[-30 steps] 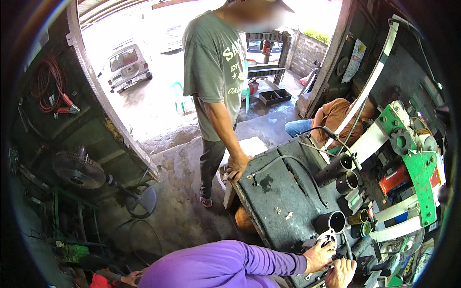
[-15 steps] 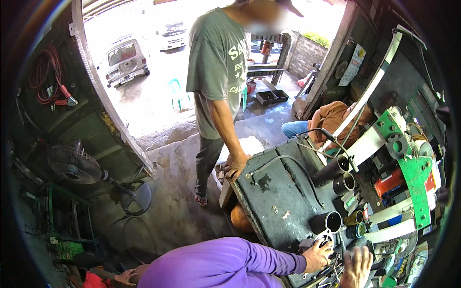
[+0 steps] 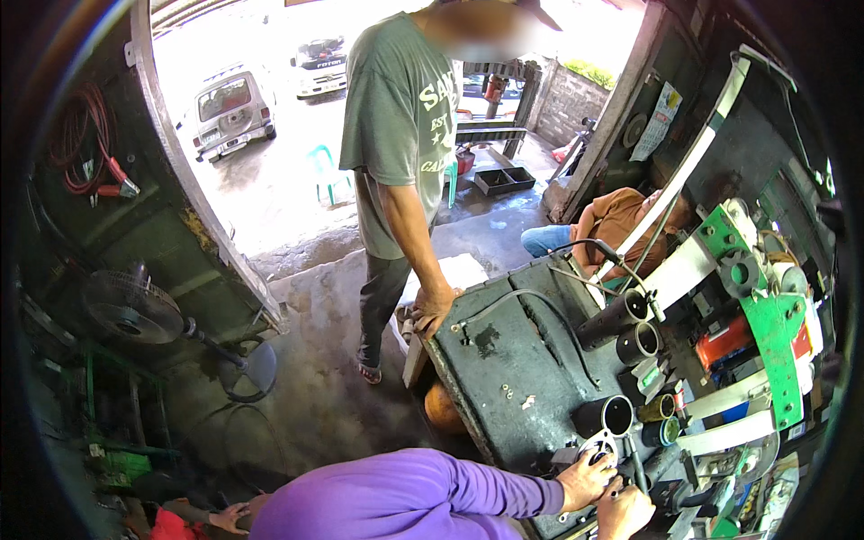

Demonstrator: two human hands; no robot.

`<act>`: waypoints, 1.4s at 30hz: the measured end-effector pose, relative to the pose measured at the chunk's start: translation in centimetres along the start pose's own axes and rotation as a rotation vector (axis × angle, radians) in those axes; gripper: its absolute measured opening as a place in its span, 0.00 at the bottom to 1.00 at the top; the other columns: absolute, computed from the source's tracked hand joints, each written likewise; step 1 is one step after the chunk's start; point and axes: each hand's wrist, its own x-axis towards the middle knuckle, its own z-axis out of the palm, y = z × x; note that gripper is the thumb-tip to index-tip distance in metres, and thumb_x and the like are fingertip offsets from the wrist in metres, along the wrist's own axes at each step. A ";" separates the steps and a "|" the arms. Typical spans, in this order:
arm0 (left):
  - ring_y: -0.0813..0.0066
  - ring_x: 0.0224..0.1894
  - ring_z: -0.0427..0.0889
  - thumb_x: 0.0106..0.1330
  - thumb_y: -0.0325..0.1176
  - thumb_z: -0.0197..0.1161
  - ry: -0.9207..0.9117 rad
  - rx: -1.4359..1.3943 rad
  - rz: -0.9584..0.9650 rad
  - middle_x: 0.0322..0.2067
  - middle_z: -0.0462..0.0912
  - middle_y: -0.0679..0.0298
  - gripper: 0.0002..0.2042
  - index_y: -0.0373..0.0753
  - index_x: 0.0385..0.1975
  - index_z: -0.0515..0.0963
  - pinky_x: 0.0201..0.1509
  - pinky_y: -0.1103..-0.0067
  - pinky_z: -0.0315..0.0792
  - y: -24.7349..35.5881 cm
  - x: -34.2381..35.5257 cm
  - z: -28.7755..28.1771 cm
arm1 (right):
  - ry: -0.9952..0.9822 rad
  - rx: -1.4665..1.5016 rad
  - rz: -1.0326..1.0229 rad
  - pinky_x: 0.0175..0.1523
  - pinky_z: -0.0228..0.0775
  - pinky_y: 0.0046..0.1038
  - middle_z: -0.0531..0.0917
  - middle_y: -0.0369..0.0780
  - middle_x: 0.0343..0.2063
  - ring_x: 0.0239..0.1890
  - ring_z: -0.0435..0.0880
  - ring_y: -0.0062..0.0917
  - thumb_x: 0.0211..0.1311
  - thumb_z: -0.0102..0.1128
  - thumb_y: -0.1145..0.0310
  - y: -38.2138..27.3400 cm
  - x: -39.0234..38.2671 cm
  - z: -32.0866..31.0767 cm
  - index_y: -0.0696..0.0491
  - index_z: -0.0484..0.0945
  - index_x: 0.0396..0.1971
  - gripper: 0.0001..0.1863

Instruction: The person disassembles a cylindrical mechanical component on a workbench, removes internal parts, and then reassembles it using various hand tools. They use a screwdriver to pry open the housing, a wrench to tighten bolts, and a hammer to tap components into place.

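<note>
My left hand point(image 3: 585, 481), at the end of a purple sleeve, is closed on a silver flanged metal part point(image 3: 598, 446) on the dark steel bench point(image 3: 504, 378). My right hand point(image 3: 625, 513) is closed just below it, among tools at the bench's near end; what it holds is too hidden to name. A black cylinder point(image 3: 603, 416) stands beside the metal part, with a dark bar point(image 3: 636, 463) to its right and smaller yellow point(image 3: 657, 407) and green-rimmed point(image 3: 664, 430) containers near it.
A standing person point(image 3: 387, 162) rests a hand on the bench's far-left corner; another point(image 3: 630, 225) sits behind it. A third person's hand point(image 3: 229, 517) shows at lower left. A fan point(image 3: 135, 306) stands left. Green-and-white steel arms point(image 3: 774, 351) rise at right. Vehicles point(image 3: 234, 117) are outside the doorway.
Half a second ago my right hand was lifted with fingers spread; now it is closed again, nearer my left hand. My left hand stays on the metal part. The view has shifted slightly.
</note>
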 end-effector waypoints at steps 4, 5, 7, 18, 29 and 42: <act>0.56 0.78 0.64 0.71 0.47 0.63 -0.042 -0.013 0.039 0.65 0.81 0.65 0.14 0.52 0.48 0.89 0.76 0.39 0.57 -0.2 -0.1 -1.1 | 0.192 0.212 -0.637 0.44 0.76 0.49 0.84 0.51 0.32 0.35 0.85 0.48 0.68 0.72 0.56 4.7 -0.6 -2.1 0.57 0.86 0.44 0.18; 0.56 0.78 0.64 0.71 0.47 0.63 -0.058 -0.005 0.026 0.64 0.81 0.65 0.13 0.52 0.47 0.89 0.75 0.40 0.57 -0.3 0.0 -1.3 | 0.232 0.232 -0.790 0.48 0.76 0.49 0.84 0.51 0.34 0.38 0.83 0.48 0.68 0.71 0.58 5.5 -0.7 -1.8 0.58 0.85 0.47 0.18; 0.55 0.77 0.64 0.71 0.47 0.63 -0.065 -0.022 0.026 0.64 0.81 0.65 0.13 0.52 0.46 0.89 0.75 0.40 0.57 -0.1 -0.1 -1.6 | 0.162 0.131 -0.753 0.51 0.74 0.50 0.84 0.51 0.42 0.43 0.82 0.50 0.67 0.70 0.62 5.5 -1.2 0.0 0.55 0.84 0.56 0.21; 0.56 0.76 0.65 0.71 0.46 0.63 0.025 -0.015 0.016 0.62 0.81 0.66 0.13 0.52 0.48 0.89 0.76 0.43 0.57 -0.1 -0.1 0.1 | 0.313 0.305 -0.739 0.55 0.67 0.47 0.79 0.45 0.32 0.40 0.78 0.44 0.61 0.67 0.58 3.9 -0.5 1.6 0.54 0.78 0.37 0.15; 0.60 0.74 0.68 0.66 0.46 0.66 0.008 -0.054 0.039 0.63 0.81 0.72 0.16 0.56 0.51 0.87 0.71 0.41 0.62 -1.2 -0.3 -1.0 | -0.115 0.205 -0.152 0.52 0.84 0.48 0.87 0.58 0.53 0.50 0.91 0.52 0.73 0.67 0.55 2.2 -0.4 -2.7 0.58 0.75 0.70 0.32; 0.59 0.74 0.66 0.60 0.44 0.73 0.073 0.068 0.046 0.62 0.78 0.73 0.19 0.49 0.51 0.87 0.74 0.45 0.58 -0.9 -0.3 -1.6 | 0.263 0.044 -1.280 0.60 0.70 0.45 0.83 0.38 0.33 0.49 0.81 0.34 0.58 0.68 0.53 6.3 6.7 1.3 0.49 0.81 0.29 0.14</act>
